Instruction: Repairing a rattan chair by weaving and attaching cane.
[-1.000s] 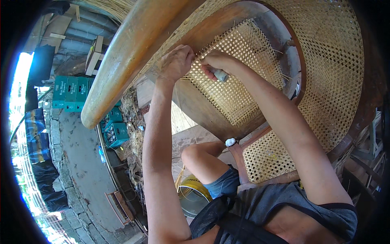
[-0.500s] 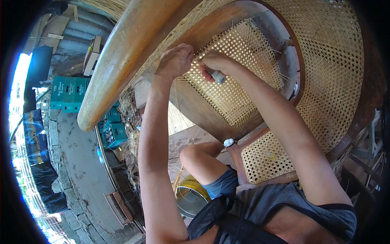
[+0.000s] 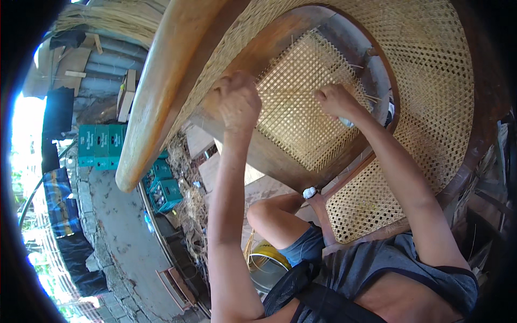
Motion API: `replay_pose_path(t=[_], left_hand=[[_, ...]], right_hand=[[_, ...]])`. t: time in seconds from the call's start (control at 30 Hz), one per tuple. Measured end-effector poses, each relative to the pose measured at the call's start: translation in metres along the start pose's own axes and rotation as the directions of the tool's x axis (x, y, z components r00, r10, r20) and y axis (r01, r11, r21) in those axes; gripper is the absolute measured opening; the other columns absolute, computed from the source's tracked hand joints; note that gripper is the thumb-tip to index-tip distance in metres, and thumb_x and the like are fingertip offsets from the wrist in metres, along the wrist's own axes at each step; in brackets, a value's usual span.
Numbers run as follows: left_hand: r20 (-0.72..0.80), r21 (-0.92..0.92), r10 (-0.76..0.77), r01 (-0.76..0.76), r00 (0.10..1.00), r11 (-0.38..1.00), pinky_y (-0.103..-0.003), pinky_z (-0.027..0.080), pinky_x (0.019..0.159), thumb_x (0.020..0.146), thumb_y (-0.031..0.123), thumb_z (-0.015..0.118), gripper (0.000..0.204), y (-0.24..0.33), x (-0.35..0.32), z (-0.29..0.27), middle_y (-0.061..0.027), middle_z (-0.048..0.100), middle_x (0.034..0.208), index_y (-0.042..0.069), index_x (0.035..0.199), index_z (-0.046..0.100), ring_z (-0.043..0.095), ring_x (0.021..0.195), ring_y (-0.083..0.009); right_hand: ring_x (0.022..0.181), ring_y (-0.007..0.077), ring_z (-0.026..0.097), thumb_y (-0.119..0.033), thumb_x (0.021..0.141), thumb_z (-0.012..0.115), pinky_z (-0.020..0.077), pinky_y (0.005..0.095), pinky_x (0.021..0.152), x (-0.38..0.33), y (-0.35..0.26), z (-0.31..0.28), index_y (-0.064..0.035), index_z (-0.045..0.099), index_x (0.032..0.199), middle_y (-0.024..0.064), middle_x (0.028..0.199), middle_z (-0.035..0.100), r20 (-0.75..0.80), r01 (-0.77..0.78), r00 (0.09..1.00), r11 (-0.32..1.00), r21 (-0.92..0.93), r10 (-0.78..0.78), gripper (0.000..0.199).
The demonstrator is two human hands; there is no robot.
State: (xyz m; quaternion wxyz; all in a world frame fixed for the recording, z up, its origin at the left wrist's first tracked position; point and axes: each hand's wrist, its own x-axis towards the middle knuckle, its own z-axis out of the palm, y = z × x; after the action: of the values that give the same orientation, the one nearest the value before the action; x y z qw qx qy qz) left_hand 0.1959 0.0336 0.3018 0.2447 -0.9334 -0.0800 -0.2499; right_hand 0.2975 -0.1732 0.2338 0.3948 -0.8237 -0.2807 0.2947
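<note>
A wooden chair [image 3: 161,91] with woven cane panels fills the top of the view. Its pale seat panel [image 3: 301,118] sits inside a dark wooden frame [image 3: 269,156]. My left hand [image 3: 238,102] is clenched in a fist at the panel's left edge, against the frame. My right hand [image 3: 334,100] rests closed on the weave further right, with the pale end of a small tool [image 3: 346,121] showing under it. A thin cane strand [image 3: 288,97] runs taut across the weave between the two hands. Loose strand ends [image 3: 366,97] stick out beside my right hand.
Green crates [image 3: 102,145] are stacked at the left, with more of them [image 3: 164,191] below beside a heap of straw [image 3: 186,161]. A yellow-rimmed bucket [image 3: 266,264] stands by my bent knee [image 3: 264,212]. A second cane panel [image 3: 371,199] hangs lower right.
My right hand has moved right, away from my left hand, drawing the strand across the seat panel. My left hand has closed into a fist at the frame.
</note>
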Motion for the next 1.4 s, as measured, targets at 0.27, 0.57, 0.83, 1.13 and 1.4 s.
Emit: replay_pose_path(t=[0.27,0.57,0.83,1.13,1.4], left_hand=[[0.547,-0.837,0.139,0.541,0.826,0.079,-0.024,0.05,0.07,0.089,0.017,0.069,0.02,-0.005,0.015,0.015,-0.0044,0.072,0.084,-0.001,0.095,0.073,0.063,0.075,-0.0097],[0.453,-0.728,-0.03,0.389,0.891,0.565,-0.032,0.048,0.063,0.085,0.021,0.07,0.02,-0.044,0.011,0.025,-0.0095,0.062,0.072,0.002,0.089,0.072,0.06,0.066,-0.0168],[0.513,-0.664,-0.115,0.479,0.85,0.575,-0.031,0.051,0.066,0.079,0.019,0.07,0.018,-0.042,0.014,0.026,-0.0108,0.069,0.078,0.002,0.085,0.073,0.065,0.068,-0.018],[0.507,-0.592,-0.055,0.394,0.86,0.704,-0.028,0.051,0.066,0.082,0.023,0.069,0.024,-0.044,0.019,0.029,-0.0087,0.071,0.077,0.002,0.091,0.074,0.065,0.07,-0.0121],[0.598,-0.538,-0.019,0.419,0.802,0.731,-0.03,0.052,0.073,0.083,0.029,0.068,0.03,-0.039,0.02,0.03,-0.0137,0.072,0.087,0.004,0.098,0.074,0.069,0.079,-0.0188]], right_hand=[[0.047,0.0205,0.062,-0.021,0.096,0.045,0.0506,0.0328,0.048,-0.007,-0.035,-0.014,0.0019,0.052,0.067,0.0115,0.055,0.058,-0.002,0.178,0.983,0.936,0.305,-0.186,0.038],[0.051,0.019,0.065,-0.015,0.088,0.052,0.0511,0.0342,0.048,0.062,-0.045,0.061,0.0015,0.063,0.069,0.0103,0.062,0.067,0.173,0.084,0.973,0.934,0.346,-0.152,0.028],[0.048,0.019,0.064,-0.018,0.093,0.051,0.0515,0.0349,0.049,0.067,-0.061,0.064,0.0012,0.06,0.062,0.0103,0.055,0.062,0.058,0.115,0.989,0.959,0.259,-0.134,0.038],[0.053,0.0229,0.068,-0.006,0.082,0.055,0.0554,0.0362,0.052,0.065,-0.066,0.067,0.0052,0.064,0.067,0.0166,0.061,0.066,0.02,0.059,0.997,0.941,0.333,-0.069,0.021],[0.042,0.0174,0.058,-0.018,0.092,0.053,0.0452,0.036,0.042,0.075,-0.059,0.059,0.0012,0.061,0.061,0.0133,0.055,0.061,0.196,0.023,0.974,0.918,0.397,-0.11,0.037]])
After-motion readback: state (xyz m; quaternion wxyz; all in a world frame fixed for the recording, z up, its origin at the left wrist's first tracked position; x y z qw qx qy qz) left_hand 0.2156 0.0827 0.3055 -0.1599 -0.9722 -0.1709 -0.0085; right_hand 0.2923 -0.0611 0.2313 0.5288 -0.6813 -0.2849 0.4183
